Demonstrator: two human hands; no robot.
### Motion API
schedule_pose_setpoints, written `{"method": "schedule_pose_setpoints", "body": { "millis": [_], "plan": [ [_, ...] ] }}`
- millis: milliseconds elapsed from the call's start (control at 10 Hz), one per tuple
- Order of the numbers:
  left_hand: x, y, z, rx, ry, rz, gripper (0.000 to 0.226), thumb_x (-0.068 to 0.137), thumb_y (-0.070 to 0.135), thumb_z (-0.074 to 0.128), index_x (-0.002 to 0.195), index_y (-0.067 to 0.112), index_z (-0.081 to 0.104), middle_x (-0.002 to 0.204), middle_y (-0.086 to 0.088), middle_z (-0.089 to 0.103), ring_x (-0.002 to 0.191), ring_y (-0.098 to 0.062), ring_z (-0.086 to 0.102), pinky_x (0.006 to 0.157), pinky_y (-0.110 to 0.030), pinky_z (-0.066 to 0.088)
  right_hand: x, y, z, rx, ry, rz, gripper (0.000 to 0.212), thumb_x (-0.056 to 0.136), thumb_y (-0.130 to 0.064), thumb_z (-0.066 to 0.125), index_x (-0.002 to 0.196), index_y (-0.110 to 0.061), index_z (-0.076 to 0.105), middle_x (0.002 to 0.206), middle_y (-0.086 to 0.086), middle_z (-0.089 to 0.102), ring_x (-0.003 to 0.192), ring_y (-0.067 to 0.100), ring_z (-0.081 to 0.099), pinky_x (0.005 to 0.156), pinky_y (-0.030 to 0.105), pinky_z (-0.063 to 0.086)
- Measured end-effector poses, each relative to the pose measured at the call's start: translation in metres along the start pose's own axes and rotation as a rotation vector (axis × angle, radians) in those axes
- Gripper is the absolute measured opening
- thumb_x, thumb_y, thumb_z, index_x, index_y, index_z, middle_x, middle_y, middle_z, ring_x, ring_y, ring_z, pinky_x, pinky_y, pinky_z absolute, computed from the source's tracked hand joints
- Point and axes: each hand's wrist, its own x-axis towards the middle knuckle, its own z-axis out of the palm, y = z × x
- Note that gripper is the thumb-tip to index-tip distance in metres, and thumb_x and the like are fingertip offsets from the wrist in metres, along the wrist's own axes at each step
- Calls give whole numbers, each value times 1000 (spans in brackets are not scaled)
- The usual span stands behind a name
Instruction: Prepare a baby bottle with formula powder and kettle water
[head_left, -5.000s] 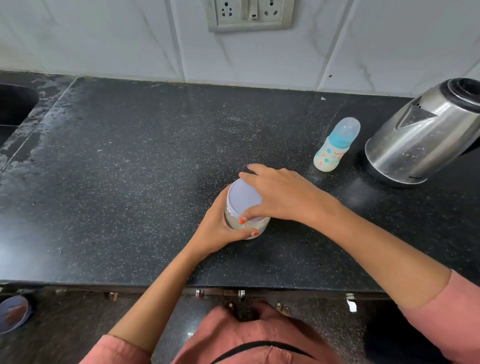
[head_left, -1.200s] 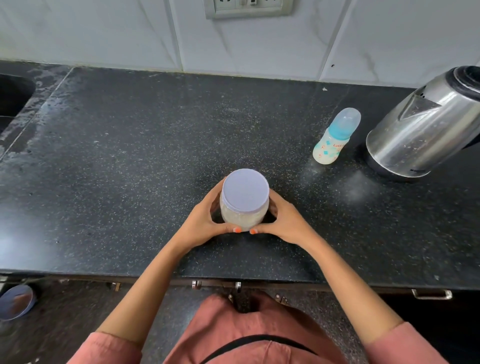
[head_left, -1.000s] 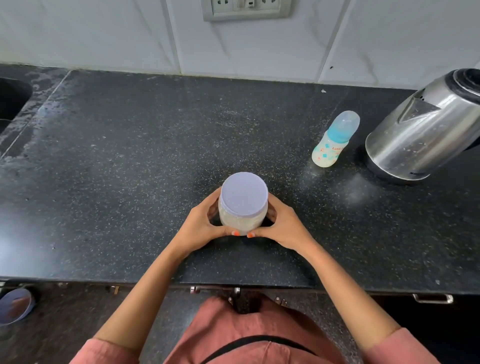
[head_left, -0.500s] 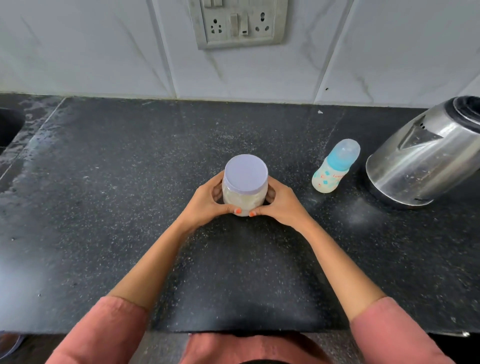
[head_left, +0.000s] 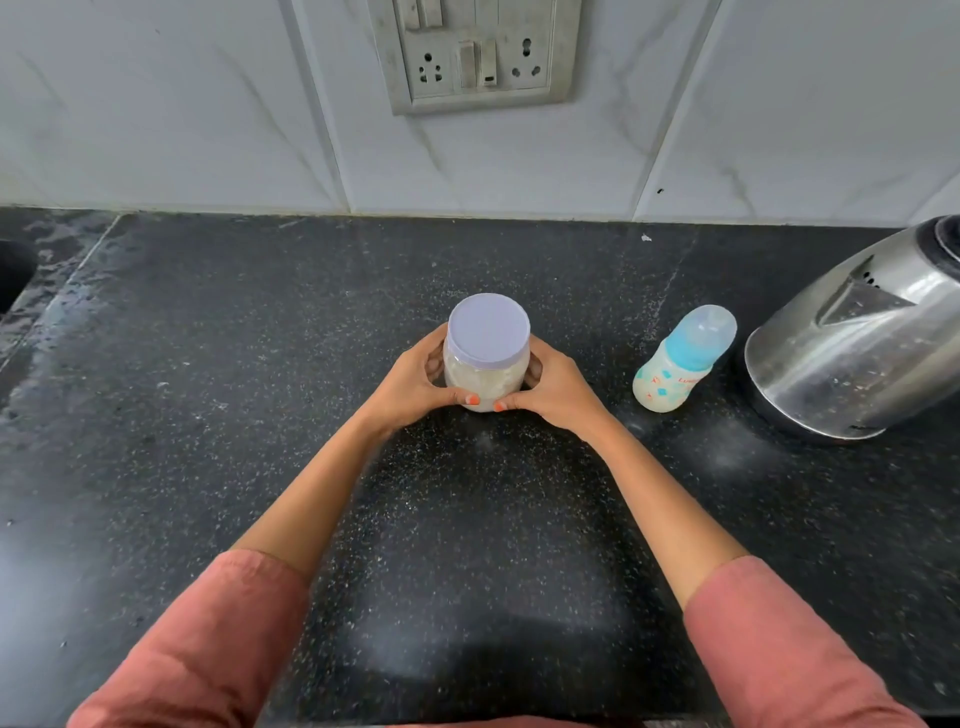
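Item: powder jar (head_left: 485, 387), clear round plastic with creamy powder inside and its flat lilac lid (head_left: 488, 335) on. It stands on the speckled black stone counter (head_left: 234, 415), well left of the steel kettle (head_left: 852, 358).

Left hand (head_left: 410, 384) and right hand (head_left: 558, 389) both curl round its sides.

Advice: steady it with one hand, twist the lid with the other, and keep it level.

Baby bottle (head_left: 675, 371), blue-capped, stands just left of the kettle.

A single head-worn camera looks forward and down on the black counter (head_left: 182, 415) from close above (the tiled wall (head_left: 156, 114) fills the top).
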Motion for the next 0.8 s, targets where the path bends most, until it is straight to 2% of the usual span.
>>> {"method": "schedule_pose_setpoints", "body": {
  "millis": [100,300,400,500,600,700,800],
  "plan": [
    [2,-2,-1,17,-14,1,84,68,-11,73,134,19,31,129,13,47,114,13,48,91,-7,39,1,3,1,-20,7,-1,85,63,-4,79,136,-16,38,136,1,49,120,7,43,100,24,35],
    [6,-2,-6,51,-71,7,85,71,-7,73,140,15,27,129,15,46,115,14,47,91,-5,38,5,7,1,6,-19,14,88,64,-3,78,138,-19,34,138,1,47,124,11,42,106,34,37],
    [6,-3,-6,79,-80,1,87,71,0,74,141,15,26,130,17,45,116,15,45,91,-4,37,4,6,1,-21,-25,16,90,65,-5,78,140,-19,31,140,3,46,128,16,42,106,36,37],
    [3,-6,-5,141,-31,-4,92,70,19,79,144,19,25,134,14,46,122,7,44,101,-15,35,-2,5,4,-41,29,-11,85,67,-5,77,140,-18,34,138,4,49,126,16,45,107,36,38],
    [-5,-9,-2,238,46,-17,90,75,24,77,146,25,23,143,8,42,132,-8,39,110,-31,31,-13,5,9,-47,103,-13,76,72,-4,73,139,-17,37,136,4,50,124,12,47,103,24,38],
    [-15,-12,2,306,117,-7,83,80,23,71,147,21,22,147,3,38,134,-12,37,113,-37,30,-23,7,6,-57,226,-21,52,80,-3,64,130,-10,50,125,8,60,110,8,56,89,5,41],
    [-27,-10,7,311,274,-16,69,87,20,64,145,14,27,147,-1,38,133,-15,39,111,-30,30,-34,7,3,-118,393,-9,27,88,-7,55,114,-8,63,109,8,69,91,4,60,87,14,47]
  ]
}}
